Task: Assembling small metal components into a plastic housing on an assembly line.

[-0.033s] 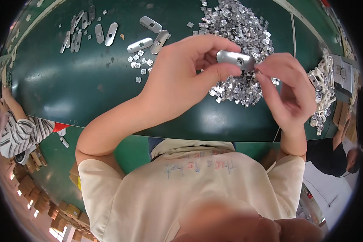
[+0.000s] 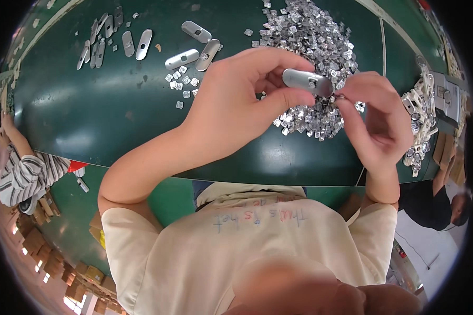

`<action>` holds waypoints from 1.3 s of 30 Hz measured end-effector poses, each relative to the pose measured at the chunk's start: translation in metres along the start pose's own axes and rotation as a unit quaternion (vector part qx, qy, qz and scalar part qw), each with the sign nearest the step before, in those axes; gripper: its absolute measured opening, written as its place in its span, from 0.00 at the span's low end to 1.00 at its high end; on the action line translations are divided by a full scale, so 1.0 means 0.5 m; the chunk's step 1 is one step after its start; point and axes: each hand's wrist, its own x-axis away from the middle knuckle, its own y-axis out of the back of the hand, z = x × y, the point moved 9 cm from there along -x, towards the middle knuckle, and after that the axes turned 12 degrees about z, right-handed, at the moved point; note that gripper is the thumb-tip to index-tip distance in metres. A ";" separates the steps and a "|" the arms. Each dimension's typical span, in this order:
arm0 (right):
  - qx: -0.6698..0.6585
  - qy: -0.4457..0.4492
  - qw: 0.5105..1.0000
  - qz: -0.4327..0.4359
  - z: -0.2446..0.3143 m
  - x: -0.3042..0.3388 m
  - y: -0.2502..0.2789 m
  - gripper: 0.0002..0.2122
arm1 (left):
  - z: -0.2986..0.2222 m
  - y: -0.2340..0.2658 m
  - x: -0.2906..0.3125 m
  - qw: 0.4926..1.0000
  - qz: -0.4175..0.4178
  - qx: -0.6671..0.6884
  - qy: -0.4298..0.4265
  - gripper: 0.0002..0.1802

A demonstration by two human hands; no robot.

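Observation:
My left hand (image 2: 242, 100) is closed, pinching a long silver metal plate with rounded ends (image 2: 298, 79) between thumb and fingers. The plate has a small square hole toward its right end. My right hand (image 2: 381, 118) is closed too, thumb and forefinger holding a small shiny metal piece (image 2: 340, 97) close to the plate's right end. Its exact shape is too small to make out. Behind and below both hands spreads a large pile of small square silver metal pieces (image 2: 312, 37).
Several similar plates (image 2: 196, 31) lie beyond my left hand, with a few loose square pieces (image 2: 186, 80). More plates (image 2: 100, 52) lie farther left on the green table (image 2: 79, 110). White and silver parts (image 2: 418, 126) are heaped at right. Other people sit left (image 2: 29, 173) and right (image 2: 431, 205).
The plate in my left hand has tilted slightly and its right end sits a little lower. My right hand has shifted slightly downward with the small piece.

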 end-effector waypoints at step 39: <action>0.292 -0.153 0.943 -0.043 -0.186 -0.144 0.134 0.12 | 0.051 0.044 0.013 0.995 -0.078 0.057 -0.019 0.15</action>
